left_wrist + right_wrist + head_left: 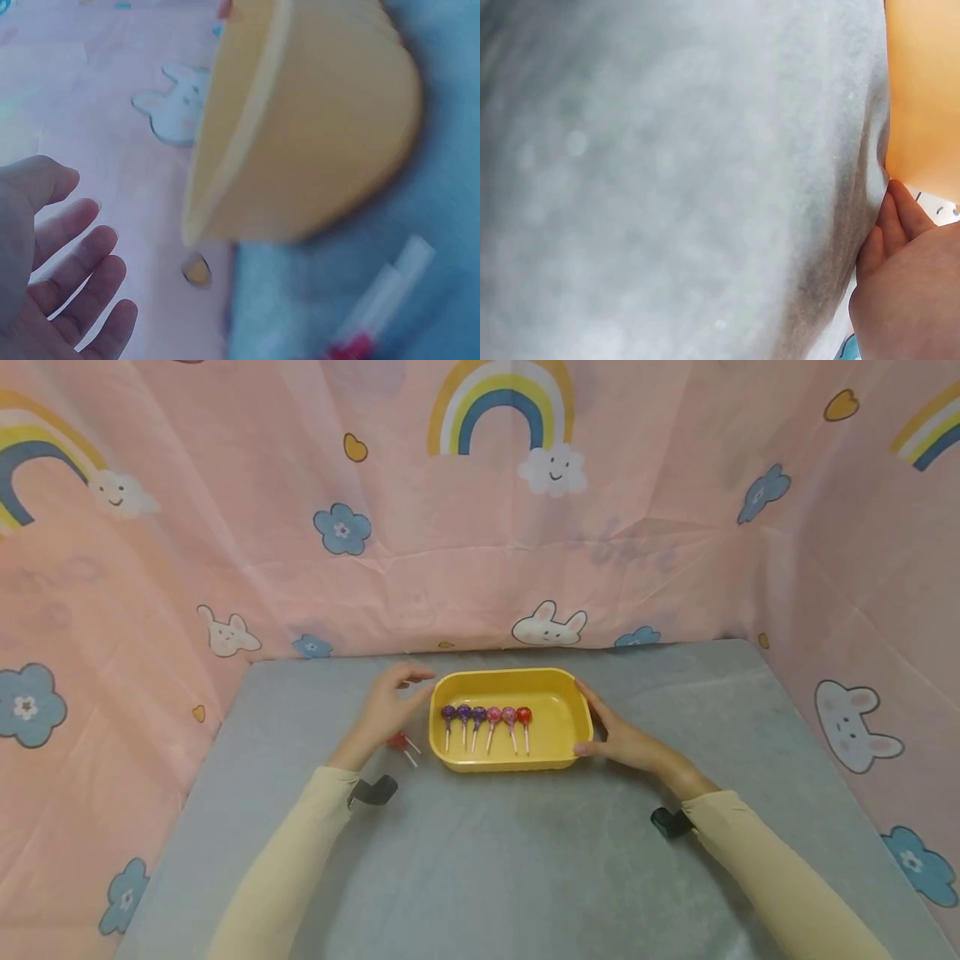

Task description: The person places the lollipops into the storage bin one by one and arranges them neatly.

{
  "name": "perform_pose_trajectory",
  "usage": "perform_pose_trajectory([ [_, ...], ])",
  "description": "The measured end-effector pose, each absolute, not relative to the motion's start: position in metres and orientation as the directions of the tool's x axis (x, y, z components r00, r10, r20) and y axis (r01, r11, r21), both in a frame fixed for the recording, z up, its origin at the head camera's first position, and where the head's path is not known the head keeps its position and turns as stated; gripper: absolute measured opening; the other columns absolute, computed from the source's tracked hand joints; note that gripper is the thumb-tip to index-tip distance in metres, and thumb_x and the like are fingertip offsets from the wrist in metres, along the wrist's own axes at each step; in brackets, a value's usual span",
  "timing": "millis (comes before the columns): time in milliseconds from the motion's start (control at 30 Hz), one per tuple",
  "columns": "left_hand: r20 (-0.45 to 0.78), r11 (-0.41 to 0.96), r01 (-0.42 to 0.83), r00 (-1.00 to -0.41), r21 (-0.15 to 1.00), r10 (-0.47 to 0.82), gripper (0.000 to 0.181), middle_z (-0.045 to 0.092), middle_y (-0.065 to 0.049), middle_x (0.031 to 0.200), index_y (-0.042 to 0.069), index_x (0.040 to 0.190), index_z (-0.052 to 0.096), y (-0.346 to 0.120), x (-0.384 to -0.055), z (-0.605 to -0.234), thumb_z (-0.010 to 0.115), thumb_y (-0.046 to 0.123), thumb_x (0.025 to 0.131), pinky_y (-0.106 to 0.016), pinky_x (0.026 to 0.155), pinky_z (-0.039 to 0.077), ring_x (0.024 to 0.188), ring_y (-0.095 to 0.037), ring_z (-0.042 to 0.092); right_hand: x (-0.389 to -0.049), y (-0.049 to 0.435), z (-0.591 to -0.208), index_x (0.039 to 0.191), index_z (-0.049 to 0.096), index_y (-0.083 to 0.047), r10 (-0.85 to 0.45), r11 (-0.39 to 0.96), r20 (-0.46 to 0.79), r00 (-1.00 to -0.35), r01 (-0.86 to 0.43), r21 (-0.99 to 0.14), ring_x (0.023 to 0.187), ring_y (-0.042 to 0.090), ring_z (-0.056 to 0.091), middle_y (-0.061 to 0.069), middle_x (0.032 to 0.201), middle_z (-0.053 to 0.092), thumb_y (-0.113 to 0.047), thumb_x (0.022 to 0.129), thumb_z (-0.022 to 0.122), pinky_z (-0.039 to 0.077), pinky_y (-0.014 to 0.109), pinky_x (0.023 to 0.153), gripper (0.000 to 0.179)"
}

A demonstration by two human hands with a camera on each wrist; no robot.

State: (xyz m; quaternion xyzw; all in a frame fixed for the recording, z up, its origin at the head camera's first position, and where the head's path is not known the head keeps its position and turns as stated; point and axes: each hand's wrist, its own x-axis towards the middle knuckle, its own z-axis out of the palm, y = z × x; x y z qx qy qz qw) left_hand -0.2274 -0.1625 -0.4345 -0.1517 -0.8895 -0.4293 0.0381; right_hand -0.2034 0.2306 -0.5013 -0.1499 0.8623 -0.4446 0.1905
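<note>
In the head view my right hand holds the right end of a yellow plastic basin, thumb at the front corner and fingers along the far part. The right wrist view has those fingertips against the basin's wall. Beside the left end hovers my left hand, thumb and fingers apart with nothing between them. Lollipops lie in a row inside the basin: purple ones, pink ones and a red one. Red lollipops on the table are partly hidden by my left wrist.
A grey cloth covers the table. Pink printed curtains hang behind it and on both sides. Dark wrist cameras stick out from both cuffs.
</note>
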Motion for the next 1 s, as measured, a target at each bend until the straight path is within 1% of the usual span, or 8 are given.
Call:
perform_pose_trajectory([
  [167, 0.144, 0.605, 0.224, -0.973, 0.764, 0.179, 0.028, 0.066, -0.015, 0.122, 0.006, 0.119, 0.068, -0.187, -0.219, -0.454, 0.066, 0.020, 0.094, -0.049, 0.103, 0.049, 0.116, -0.032, 0.060, -0.203, 0.230, -0.500, 0.157, -0.007, -0.040, -0.423, 0.554, -0.203, -0.883, -0.075, -0.829, 0.155, 0.041, -0.001, 0.011, 0.169, -0.005, -0.033, 0.088, 0.074, 0.005, 0.071, 0.119, 0.107],
  [300, 0.090, 0.640, 0.158, -0.986, 0.752, 0.137, 0.031, 0.064, -0.013, 0.122, 0.009, 0.120, 0.068, -0.202, -0.215, -0.471, 0.067, 0.025, 0.094, -0.049, 0.102, 0.049, 0.117, -0.031, 0.059, -0.203, 0.229, -0.499, 0.157, -0.008, -0.041, -0.417, 0.567, -0.209, -0.885, -0.074, -0.821, 0.155, 0.041, -0.001, 0.011, 0.169, -0.005, -0.035, 0.088, 0.074, 0.006, 0.070, 0.119, 0.107],
  [400, 0.089, 0.675, 0.151, -0.988, 0.722, 0.126, 0.033, 0.064, -0.013, 0.122, 0.009, 0.121, 0.067, -0.210, -0.214, -0.484, 0.069, 0.026, 0.093, -0.050, 0.102, 0.049, 0.117, -0.031, 0.058, -0.203, 0.229, -0.500, 0.156, -0.008, -0.043, -0.414, 0.573, -0.210, -0.886, -0.074, -0.816, 0.155, 0.039, 0.000, 0.009, 0.169, -0.005, -0.035, 0.089, 0.073, 0.007, 0.069, 0.120, 0.107],
  [500, 0.096, 0.689, 0.157, -0.987, 0.708, 0.126, 0.035, 0.064, -0.016, 0.122, 0.006, 0.121, 0.066, -0.216, -0.213, -0.494, 0.070, 0.024, 0.092, -0.050, 0.104, 0.046, 0.117, -0.033, 0.058, -0.203, 0.229, -0.501, 0.156, -0.009, -0.044, -0.417, 0.574, -0.208, -0.885, -0.079, -0.815, 0.155, 0.040, 0.000, 0.009, 0.169, -0.004, -0.036, 0.089, 0.073, 0.008, 0.070, 0.119, 0.106],
  [667, 0.069, 0.696, 0.120, -0.992, 0.708, 0.102, 0.038, 0.064, -0.020, 0.121, 0.000, 0.119, 0.066, -0.218, -0.213, -0.502, 0.071, 0.024, 0.090, -0.049, 0.106, 0.044, 0.117, -0.035, 0.058, -0.204, 0.230, -0.501, 0.156, -0.009, -0.045, -0.419, 0.571, -0.205, -0.885, -0.081, -0.817, 0.155, 0.041, 0.001, 0.009, 0.169, -0.004, -0.039, 0.088, 0.073, 0.010, 0.070, 0.118, 0.106],
  [867, 0.035, 0.739, 0.092, -0.995, 0.668, 0.093, 0.040, 0.062, -0.019, 0.122, 0.001, 0.121, 0.065, -0.218, -0.214, -0.505, 0.069, 0.028, 0.091, -0.050, 0.105, 0.045, 0.117, -0.034, 0.058, -0.203, 0.229, -0.502, 0.156, -0.008, -0.045, -0.418, 0.558, -0.197, -0.887, -0.080, -0.826, 0.155, 0.040, 0.000, 0.009, 0.169, -0.004, -0.035, 0.088, 0.073, 0.008, 0.069, 0.119, 0.106],
  [1000, 0.023, 0.727, 0.066, -0.997, 0.684, 0.069, 0.039, 0.064, -0.020, 0.118, 0.000, 0.117, 0.068, -0.217, -0.215, -0.504, 0.072, 0.026, 0.088, -0.049, 0.103, 0.045, 0.114, -0.034, 0.058, -0.202, 0.229, -0.502, 0.156, -0.008, -0.044, -0.415, 0.559, -0.196, -0.888, -0.079, -0.825, 0.155, 0.040, 0.000, 0.009, 0.169, -0.004, -0.034, 0.088, 0.074, 0.007, 0.070, 0.119, 0.106],
])
